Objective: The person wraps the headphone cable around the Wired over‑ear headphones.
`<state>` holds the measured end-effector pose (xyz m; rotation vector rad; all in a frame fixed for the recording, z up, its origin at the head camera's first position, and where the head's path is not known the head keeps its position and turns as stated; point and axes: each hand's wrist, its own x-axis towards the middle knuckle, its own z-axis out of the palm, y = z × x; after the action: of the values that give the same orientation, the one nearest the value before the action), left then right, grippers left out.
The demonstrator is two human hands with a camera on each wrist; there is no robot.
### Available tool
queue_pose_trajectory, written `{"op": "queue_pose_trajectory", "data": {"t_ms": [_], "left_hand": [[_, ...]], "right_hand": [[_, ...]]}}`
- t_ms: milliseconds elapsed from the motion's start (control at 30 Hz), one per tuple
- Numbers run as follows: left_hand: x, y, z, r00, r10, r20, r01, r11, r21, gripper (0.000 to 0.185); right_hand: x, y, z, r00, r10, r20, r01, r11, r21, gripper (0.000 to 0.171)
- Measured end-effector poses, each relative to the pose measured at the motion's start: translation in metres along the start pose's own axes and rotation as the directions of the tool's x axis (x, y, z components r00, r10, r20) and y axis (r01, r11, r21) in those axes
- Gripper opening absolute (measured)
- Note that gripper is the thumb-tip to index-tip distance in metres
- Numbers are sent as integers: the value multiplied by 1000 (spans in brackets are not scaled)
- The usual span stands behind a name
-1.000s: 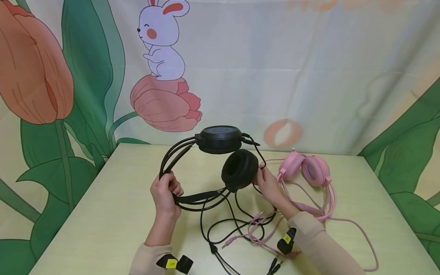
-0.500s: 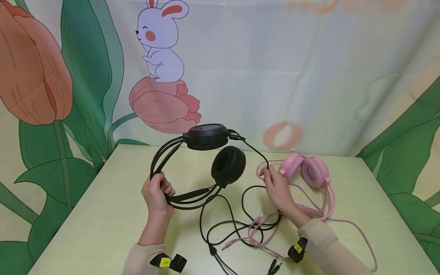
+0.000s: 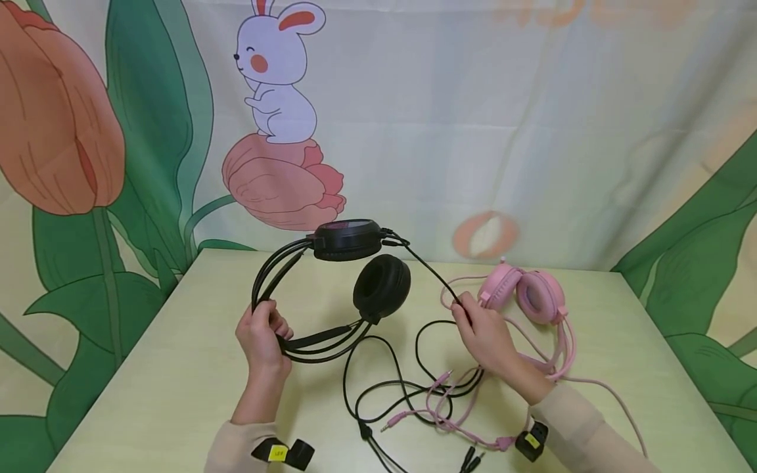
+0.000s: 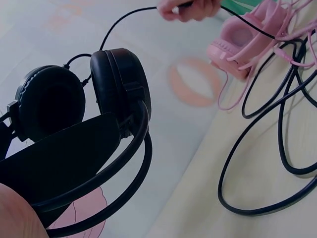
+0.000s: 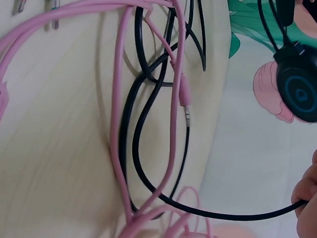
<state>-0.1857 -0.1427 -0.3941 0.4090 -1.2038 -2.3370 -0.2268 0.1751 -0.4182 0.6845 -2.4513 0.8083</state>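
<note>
Black over-ear headphones (image 3: 381, 289) are held above the table, their two ear cups to the right. My left hand (image 3: 263, 338) grips them by the headband, at the left of the head view. With my right hand (image 3: 485, 332) I pinch the black cable (image 3: 428, 266) some way from the upper ear cup, and that stretch runs nearly straight. Past the hand the cable drops to loose coils on the table. In the right wrist view only fingers (image 5: 308, 193) show at the right edge, with the cable between them. Pink headphones (image 3: 541, 295) lie behind my right hand.
On the pale table (image 3: 160, 381), the pink cable (image 3: 437, 407) crosses and tangles with the black coils. Black plugs (image 3: 471, 458) lie at the front edge, a pink plug (image 3: 395, 419) near them. A printed cloth (image 3: 414, 131) hangs behind the table.
My left hand and the black headphones have shifted left. The right hand has moved right, away from the ear cups, drawing the cable between them out straighter.
</note>
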Motion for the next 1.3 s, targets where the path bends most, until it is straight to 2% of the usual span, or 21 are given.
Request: {"op": "queue_pose_trajectory", "data": {"t_ms": [133,233,467,600,733,867,967,1167,1300], "left_hand": [[0,-1,-2,1000,1,-13,-1,1000,16,27],[0,-2,-3,1000,0,-26,1,1000,28,27],[1,-2,-3,999,-12,-45,14,999,51,28],[1,-3,-1,999,-23,-47,26,998,61,28],[0,-3,1,998,-27,-53,31,997,77,27],[-1,-4,3,999,-20,-45,25,994,109,27],[-2,-6,5,999,-16,-33,20,991,131,28],[-4,-9,9,999,-16,-29,21,984,178,29],[-7,-12,13,999,-24,-29,29,980,198,28]], "right_hand": [[0,-8,-7,995,-92,-26,91,995,-38,5],[2,-13,-13,983,-180,-31,178,982,-57,2],[11,-25,-23,943,-331,31,332,941,-60,17],[17,-29,-27,911,-403,91,408,912,-43,24],[21,-35,-29,869,-460,181,469,883,-11,31],[24,-42,-30,826,-504,254,526,850,-25,34],[26,-47,-29,798,-544,259,575,816,-58,28],[32,-58,-23,764,-601,234,637,761,-127,14],[38,-68,-21,739,-623,257,669,724,-167,7]]}}
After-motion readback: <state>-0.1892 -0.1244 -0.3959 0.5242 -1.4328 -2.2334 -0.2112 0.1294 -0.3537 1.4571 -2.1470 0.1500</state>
